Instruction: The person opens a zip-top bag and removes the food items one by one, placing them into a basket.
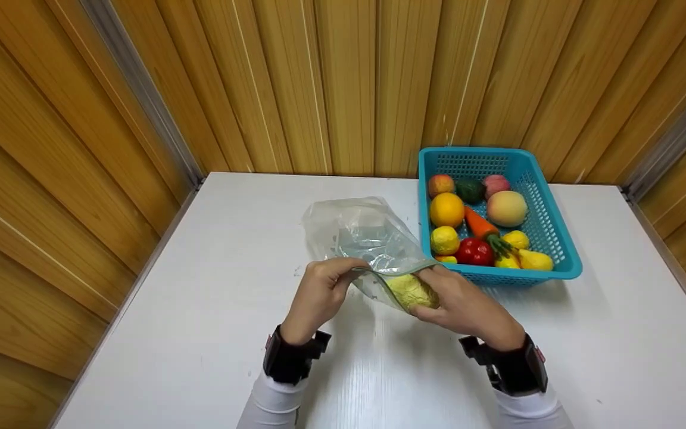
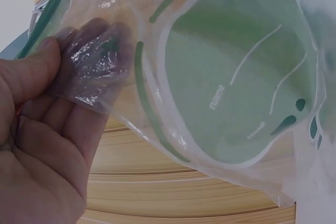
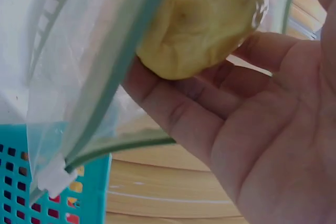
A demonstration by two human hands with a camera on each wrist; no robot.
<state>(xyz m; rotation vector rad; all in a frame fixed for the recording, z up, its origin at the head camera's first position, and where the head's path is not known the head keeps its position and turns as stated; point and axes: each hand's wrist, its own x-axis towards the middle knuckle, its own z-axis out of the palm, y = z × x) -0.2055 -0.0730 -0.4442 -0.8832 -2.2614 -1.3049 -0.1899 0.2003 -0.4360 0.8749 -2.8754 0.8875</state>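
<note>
A clear zip bag point(image 1: 367, 229) with a green sealing edge spreads above the white table, its mouth parted toward me. My left hand point(image 1: 319, 289) pinches the rim of that mouth between thumb and fingers. In the left wrist view, the fingers show through the plastic, beside a large green fruit-shaped print point(image 2: 236, 77). A yellow, lumpy, round fruit point(image 1: 411, 292) sits at the opening, partly inside. My right hand point(image 1: 468, 304) grips it, fingers curled beneath it in the right wrist view. A white slider point(image 3: 55, 176) hangs at one end of the seal.
Behind my right hand stands a blue-green plastic basket point(image 1: 498, 274). It holds an orange point(image 1: 447, 210), a carrot point(image 1: 479, 223), a tomato point(image 1: 475, 252), a peach point(image 1: 507, 208) and several other fruits. Wood-panelled walls point(image 1: 343, 89) enclose the white table point(image 1: 200, 310) at the back and sides.
</note>
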